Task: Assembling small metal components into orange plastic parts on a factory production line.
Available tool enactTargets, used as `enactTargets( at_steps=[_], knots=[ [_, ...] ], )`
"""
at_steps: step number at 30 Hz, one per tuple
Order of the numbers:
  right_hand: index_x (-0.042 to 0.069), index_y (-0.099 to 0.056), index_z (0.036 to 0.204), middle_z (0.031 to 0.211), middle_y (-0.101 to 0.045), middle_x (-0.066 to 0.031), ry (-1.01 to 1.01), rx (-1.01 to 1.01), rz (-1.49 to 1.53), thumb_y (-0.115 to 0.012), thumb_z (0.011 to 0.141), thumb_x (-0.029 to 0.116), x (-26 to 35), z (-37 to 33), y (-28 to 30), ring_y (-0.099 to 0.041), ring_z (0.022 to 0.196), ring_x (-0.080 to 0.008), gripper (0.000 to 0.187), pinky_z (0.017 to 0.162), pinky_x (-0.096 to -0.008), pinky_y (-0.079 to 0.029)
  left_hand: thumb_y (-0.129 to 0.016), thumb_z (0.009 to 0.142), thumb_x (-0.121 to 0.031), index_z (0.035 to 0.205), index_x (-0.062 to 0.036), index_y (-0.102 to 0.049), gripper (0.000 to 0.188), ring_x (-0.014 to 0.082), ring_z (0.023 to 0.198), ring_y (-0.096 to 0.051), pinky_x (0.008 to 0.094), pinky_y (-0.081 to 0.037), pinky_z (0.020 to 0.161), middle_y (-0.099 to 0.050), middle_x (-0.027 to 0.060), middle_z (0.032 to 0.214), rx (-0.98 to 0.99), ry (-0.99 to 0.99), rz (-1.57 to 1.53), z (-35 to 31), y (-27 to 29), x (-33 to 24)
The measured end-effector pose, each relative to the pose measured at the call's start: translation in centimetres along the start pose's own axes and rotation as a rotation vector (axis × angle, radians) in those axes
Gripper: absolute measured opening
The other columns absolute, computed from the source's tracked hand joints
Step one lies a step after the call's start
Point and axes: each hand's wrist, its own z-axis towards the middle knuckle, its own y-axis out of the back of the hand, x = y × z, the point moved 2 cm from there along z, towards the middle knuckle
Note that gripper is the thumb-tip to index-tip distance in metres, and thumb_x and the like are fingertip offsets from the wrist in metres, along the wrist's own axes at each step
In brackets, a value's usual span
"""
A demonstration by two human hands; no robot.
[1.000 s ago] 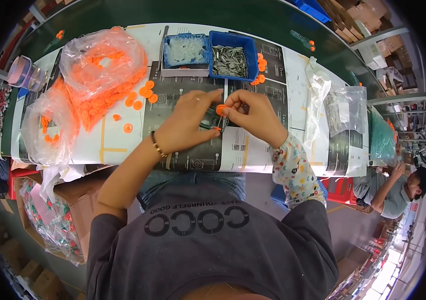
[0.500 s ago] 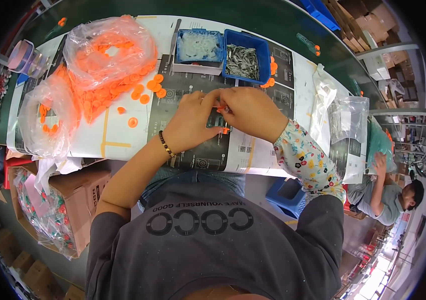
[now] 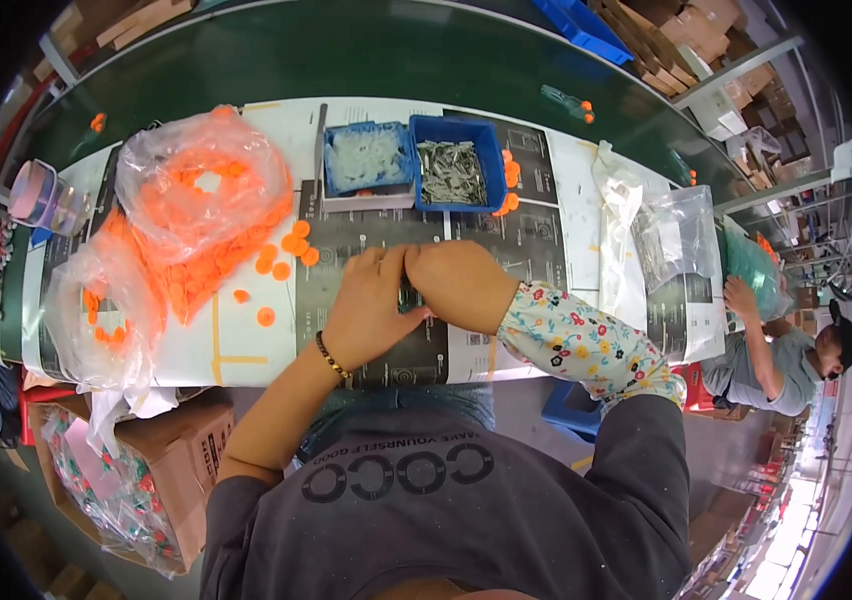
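Two hands pressed together over the dark printed sheet (image 3: 386, 365) at the table's near edge.
Left hand (image 3: 371, 310) and right hand (image 3: 461, 285) touch fingertip to fingertip, fingers curled; whatever they pinch is hidden, cannot tell. Loose orange discs (image 3: 286, 255) lie just left of the hands, spilling from a clear bag (image 3: 196, 190). Beyond the hands sit two blue bins: one with pale parts (image 3: 366, 160), one with grey metal parts (image 3: 456, 170). Another person (image 3: 776, 350) sits far right.

Grey tee w/ beaded bracelet (image 3: 331, 356), floral sleeve cover (image 3: 586, 345).
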Motion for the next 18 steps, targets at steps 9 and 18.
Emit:
enactTargets(
  at_steps=[9,18],
  knots=[
    [-0.001,-0.056,0.082,0.076,-0.062,-0.0119,-0.037,-0.084,0.32,-0.065,0.078,0.014,-1.0,-2.0,0.4,-0.064,0.071,-0.0281,0.018,0.059,-0.0363,-0.05,-0.078,0.066,-0.019,0.112,-0.0041,-0.054,0.055,0.032,0.097,-0.054,0.0428,-0.039,0.088,-0.061,0.0109,0.096,0.026,-0.048,0.005,-0.5,0.7,0.6],
    [0.009,-0.034,0.059,0.055,-0.033,-0.0017,0.048,-0.915,1.808,-0.036,0.099,0.027,0.5,-1.5,-0.8,-0.029,0.046,-0.0109,0.044,0.042,-0.0264,-0.023,-0.077,0.066,-0.014,0.099,-0.007,-0.061,0.037,0.0286,0.1,-0.053,0.0392,-0.04,0.09,-0.062,0.0071,0.098,0.082,-0.025,-0.056,-0.7,1.2,1.1]
  ],
)
